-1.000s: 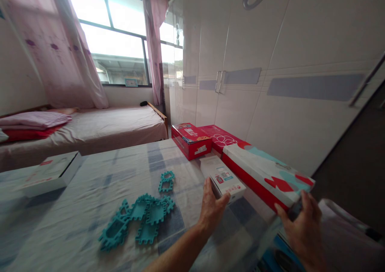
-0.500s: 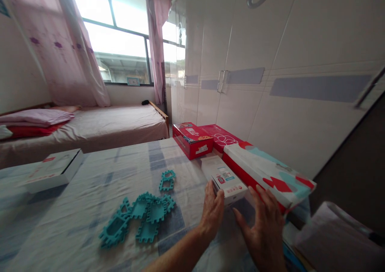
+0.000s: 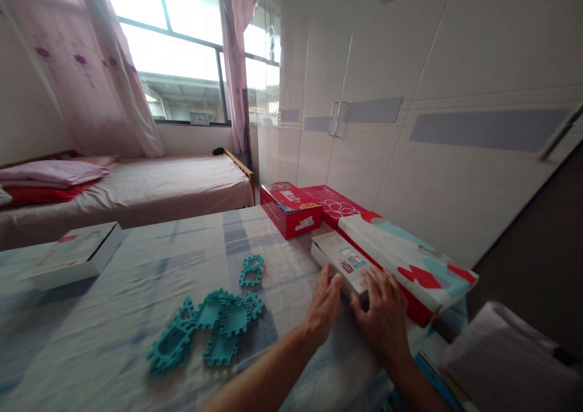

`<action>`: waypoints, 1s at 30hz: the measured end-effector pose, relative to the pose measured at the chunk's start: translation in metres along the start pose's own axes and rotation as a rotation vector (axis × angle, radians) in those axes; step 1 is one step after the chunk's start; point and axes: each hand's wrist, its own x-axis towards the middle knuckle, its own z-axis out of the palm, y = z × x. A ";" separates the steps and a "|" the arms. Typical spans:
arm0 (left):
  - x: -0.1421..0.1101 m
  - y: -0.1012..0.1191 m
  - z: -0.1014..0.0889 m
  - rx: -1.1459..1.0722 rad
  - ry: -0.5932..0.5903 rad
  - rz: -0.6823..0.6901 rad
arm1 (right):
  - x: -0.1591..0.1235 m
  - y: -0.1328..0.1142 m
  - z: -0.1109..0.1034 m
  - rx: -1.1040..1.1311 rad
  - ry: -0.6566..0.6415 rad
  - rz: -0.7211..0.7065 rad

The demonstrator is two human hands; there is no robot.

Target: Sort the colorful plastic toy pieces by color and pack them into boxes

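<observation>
A slim white box (image 3: 342, 253) with a printed top lies on the cloth-covered table between my two hands. Along its left side rests my left hand (image 3: 324, 303), fingers stretched out and touching the box near its front. My right hand (image 3: 382, 303) grips the near right corner, its fingers over the top and right edge and its thumb at the front end. To the left lies a heap of teal interlocking plastic pieces (image 3: 223, 318). A smaller joined pair of teal pieces (image 3: 251, 270) lies just beyond them.
A red box (image 3: 291, 209) stands behind the white one. A long red, white and teal box (image 3: 405, 254) borders it on the right. An open white box (image 3: 77, 251) sits at the table's left. Beyond are a bed (image 3: 182, 184) and a wardrobe (image 3: 364, 66).
The white box has turned and shifted slightly, now lying beside the long box. My right hand has moved left onto its near end; my left hand stays at its side.
</observation>
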 end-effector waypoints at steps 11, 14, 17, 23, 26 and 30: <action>-0.027 0.033 -0.065 0.207 0.077 0.147 | 0.005 -0.015 -0.017 0.083 0.114 -0.177; -0.031 0.045 -0.142 0.376 0.303 0.269 | 0.015 -0.032 -0.011 0.222 0.116 -0.249; -0.040 0.058 -0.240 0.745 0.646 0.250 | 0.019 -0.049 0.008 0.304 0.076 -0.264; -0.069 0.081 -0.402 0.988 1.113 0.005 | 0.013 -0.058 0.050 0.324 0.082 -0.275; -0.071 0.085 -0.442 1.048 1.219 -0.146 | 0.012 -0.051 0.053 0.284 0.134 -0.300; -0.059 0.088 -0.467 1.075 1.229 -0.309 | 0.011 -0.048 0.043 0.226 0.034 -0.261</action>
